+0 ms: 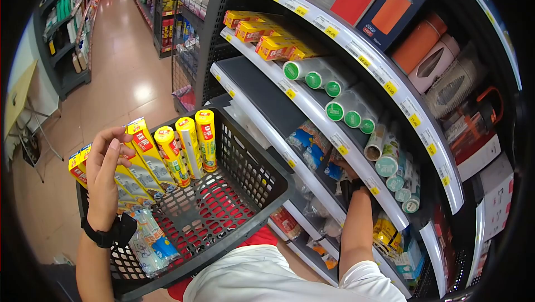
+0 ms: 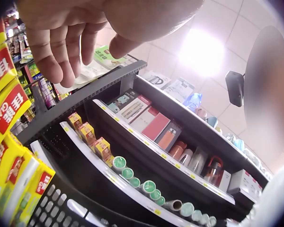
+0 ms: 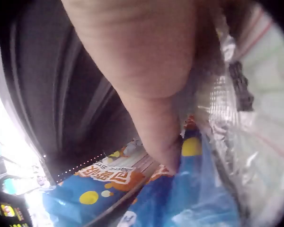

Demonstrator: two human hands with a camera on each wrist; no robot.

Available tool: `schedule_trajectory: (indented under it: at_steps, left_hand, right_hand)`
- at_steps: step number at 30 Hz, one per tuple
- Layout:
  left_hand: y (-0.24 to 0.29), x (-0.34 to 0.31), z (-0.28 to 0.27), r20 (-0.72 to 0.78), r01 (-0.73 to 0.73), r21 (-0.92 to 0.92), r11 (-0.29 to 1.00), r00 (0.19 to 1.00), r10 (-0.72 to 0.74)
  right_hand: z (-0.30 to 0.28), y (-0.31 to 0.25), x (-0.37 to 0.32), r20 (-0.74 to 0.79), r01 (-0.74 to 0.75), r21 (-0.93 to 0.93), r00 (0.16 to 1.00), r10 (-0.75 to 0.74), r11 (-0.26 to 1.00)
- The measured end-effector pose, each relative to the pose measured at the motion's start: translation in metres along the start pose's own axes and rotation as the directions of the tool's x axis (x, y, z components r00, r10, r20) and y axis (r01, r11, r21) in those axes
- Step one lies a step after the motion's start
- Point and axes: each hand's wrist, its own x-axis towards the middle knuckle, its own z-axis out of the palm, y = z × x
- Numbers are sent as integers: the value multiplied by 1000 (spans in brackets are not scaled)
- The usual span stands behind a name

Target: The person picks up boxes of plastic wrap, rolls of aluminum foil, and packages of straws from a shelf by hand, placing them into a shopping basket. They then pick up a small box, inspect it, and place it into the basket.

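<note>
My left hand (image 1: 106,174) hovers over the left side of a black plastic basket (image 1: 245,160), fingers loosely bent and holding nothing. Just beside it, yellow GLAD boxes (image 1: 146,154) and yellow tubes (image 1: 206,140) stand upright in the basket. A clear packet of straws (image 1: 153,246) with blue print lies on the basket floor. Deep in a lower shelf, my right hand (image 1: 348,171) is among blue straw packets (image 1: 309,143). In the right wrist view its thumb (image 3: 156,123) presses down between two blue packets (image 3: 194,189); its other fingers are hidden.
Curved shelves (image 1: 334,129) with white price edges rise close on the right. They hold green-capped rolls (image 1: 334,111), yellow boxes (image 1: 273,48) and orange-pictured flask boxes (image 1: 393,9). An aisle (image 1: 125,51) runs ahead at left, past a folding table (image 1: 22,95).
</note>
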Motion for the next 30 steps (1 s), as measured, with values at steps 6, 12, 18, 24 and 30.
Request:
schedule_trajectory:
  at_steps: [6,12,18,24,30]
  left_hand:
    - [-3,0,-2,7,5,-15,1000,1000,-5]
    - [-1,-1,0,3,13,4,1000,1000,-13]
    - [1,-2,4,4,14,-23,1000,1000,-14]
    - [3,-4,4,16,10,-4,1000,1000,-10]
    - [6,-5,7,20,22,1,1000,1000,-22]
  right_hand:
    - [-17,-10,-11,34,-18,7,999,18,1000]
    - [-44,-23,-35,74,-61,11,995,60,998]
    - [-76,-55,-86,-38,-106,28,993,107,994]
    - [-72,-37,-91,-81,-75,464,989,127,882]
    - [-93,-87,-125,205,-306,860,940,272,409]
